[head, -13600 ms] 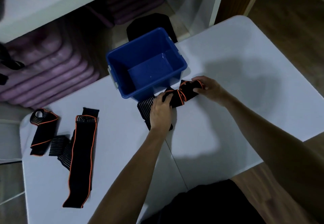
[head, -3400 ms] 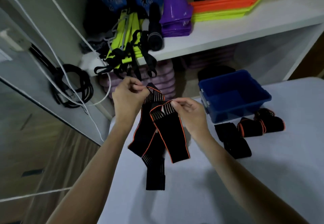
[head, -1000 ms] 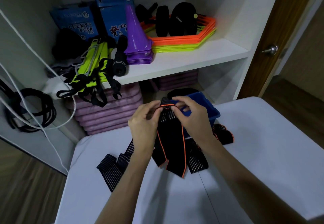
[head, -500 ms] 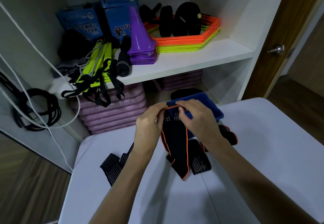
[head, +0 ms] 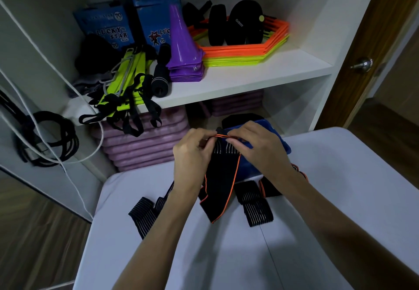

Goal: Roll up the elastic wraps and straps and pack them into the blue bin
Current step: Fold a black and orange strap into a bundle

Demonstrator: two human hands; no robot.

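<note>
A black elastic wrap with orange edging [head: 221,183] hangs above the white table [head: 340,199], its lower end trailing on the tabletop. My left hand [head: 192,153] and my right hand [head: 256,147] both pinch its top edge, side by side. Behind my right hand stands the blue bin [head: 281,142], mostly hidden. A striped black strap [head: 255,203] lies beside a rolled wrap [head: 272,187] on the table under my right wrist. Another striped strap [head: 147,212] lies left of my left forearm.
A white shelf [head: 249,78] behind the table carries purple cones [head: 183,49], orange and yellow hexagon rings [head: 244,51], blue packets and a yellow agility ladder [head: 127,81]. Purple mats [head: 140,144] are stacked below. A wooden door [head: 362,40] stands right; cables [head: 45,140] hang left.
Both hands have come closer together on the wrap's top edge and lifted slightly. The hanging wrap has shifted little.
</note>
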